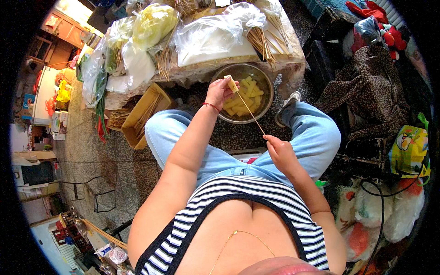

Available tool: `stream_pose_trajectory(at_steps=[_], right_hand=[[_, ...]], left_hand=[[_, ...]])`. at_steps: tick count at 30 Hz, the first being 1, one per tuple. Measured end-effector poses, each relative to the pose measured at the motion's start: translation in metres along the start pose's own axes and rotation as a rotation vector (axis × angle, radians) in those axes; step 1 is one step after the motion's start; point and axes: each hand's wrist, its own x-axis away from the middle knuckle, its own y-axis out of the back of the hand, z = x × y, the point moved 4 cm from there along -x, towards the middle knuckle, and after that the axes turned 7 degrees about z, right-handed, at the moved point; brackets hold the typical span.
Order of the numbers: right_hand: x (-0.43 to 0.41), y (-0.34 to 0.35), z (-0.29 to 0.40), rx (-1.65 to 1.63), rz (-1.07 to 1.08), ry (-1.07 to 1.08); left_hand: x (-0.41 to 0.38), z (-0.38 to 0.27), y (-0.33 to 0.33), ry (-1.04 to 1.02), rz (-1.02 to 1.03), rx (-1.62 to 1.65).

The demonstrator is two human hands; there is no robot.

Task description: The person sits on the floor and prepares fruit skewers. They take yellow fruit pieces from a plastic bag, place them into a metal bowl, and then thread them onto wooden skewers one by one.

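My left hand (220,92) grips a pale yellow food piece (231,84) above the near side of a metal bowl (268,99). A thin wooden skewer (251,113) runs from the lower end of that piece down to my right hand (280,151), whose fingertips pinch its other end. Whether the skewer reaches far into the piece is hidden. Inside the bowl lie several cut yellow strips (254,92), apparently the same food. The bowl sits low between my knees, beside the table's front edge.
On the covered table (292,37) are a white board (192,56), plastic bags (213,31) and bundled skewers (263,44). A cardboard box (137,127) holding skewers stands by my left knee. A patterned garment (374,86) lies at the right, above stuffed bags (373,206) and a black cable (382,209).
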Motion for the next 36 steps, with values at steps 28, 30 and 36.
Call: stream_pose_trajectory(at_steps=[28, 30, 36], right_hand=[[-0.011, -0.002, -0.014, -0.268, -0.032, -0.049], [-0.013, -0.003, -0.012, -0.257, -0.043, -0.014], [-0.016, 0.0, -0.007, -0.266, 0.056, -0.153]], left_hand=[[-0.005, -0.003, -0.01, -0.093, 0.036, 0.228], [-0.006, -0.002, -0.009, -0.113, 0.027, 0.201], [-0.005, -0.003, -0.01, -0.206, -0.047, 0.045]])
